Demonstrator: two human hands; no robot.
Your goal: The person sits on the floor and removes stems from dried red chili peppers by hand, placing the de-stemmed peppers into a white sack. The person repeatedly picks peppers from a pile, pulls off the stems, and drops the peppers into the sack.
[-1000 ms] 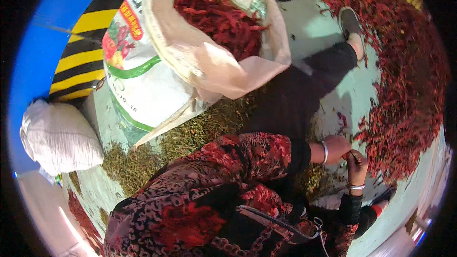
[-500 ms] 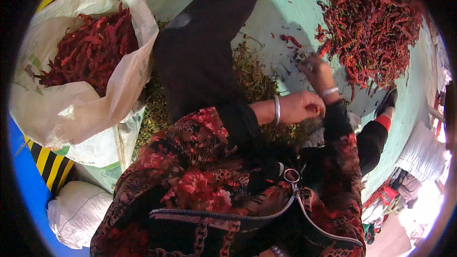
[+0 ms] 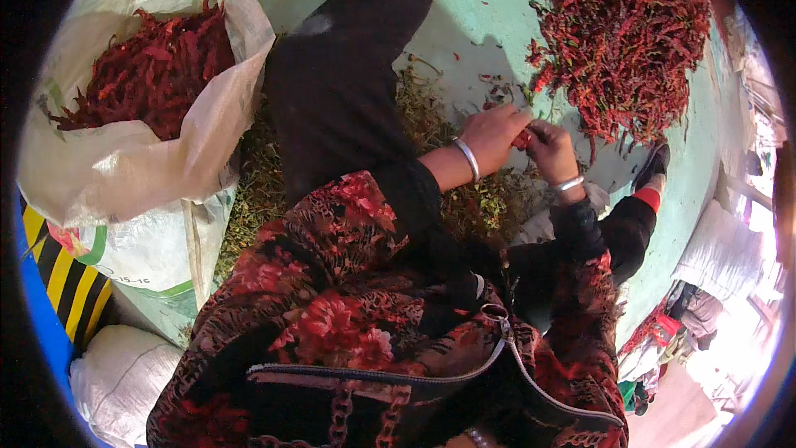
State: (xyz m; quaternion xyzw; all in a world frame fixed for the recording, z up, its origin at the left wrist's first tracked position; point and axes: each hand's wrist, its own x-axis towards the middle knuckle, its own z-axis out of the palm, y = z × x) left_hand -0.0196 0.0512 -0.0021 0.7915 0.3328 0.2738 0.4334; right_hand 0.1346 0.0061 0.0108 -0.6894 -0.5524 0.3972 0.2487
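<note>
My left hand (image 3: 492,139) and my right hand (image 3: 554,152) meet over the floor in front of me, each with a silver bangle at the wrist. Between their fingertips shows a dried red chili (image 3: 521,140), pinched by my right hand. My left hand's fingers are closed around the chili's other side, mostly covering it. Just beyond them, a large heap of dried red chilies (image 3: 622,41) lies on the pale green floor. Beneath the hands spreads a litter of yellowish-green stems (image 3: 481,207).
At left stands an open white woven sack (image 3: 112,174) with red chilies (image 3: 157,75) inside. My dark-trousered leg (image 3: 332,108) stretches between sack and hands; my other foot (image 3: 652,168) is beside the heap. A full white sack (image 3: 124,382) sits at lower left, white cloth (image 3: 721,253) at right.
My right hand has come back from the floor near the heap to my left hand. My left hand has moved up and forward, and the two now meet at the chili. The view has shifted slightly.
</note>
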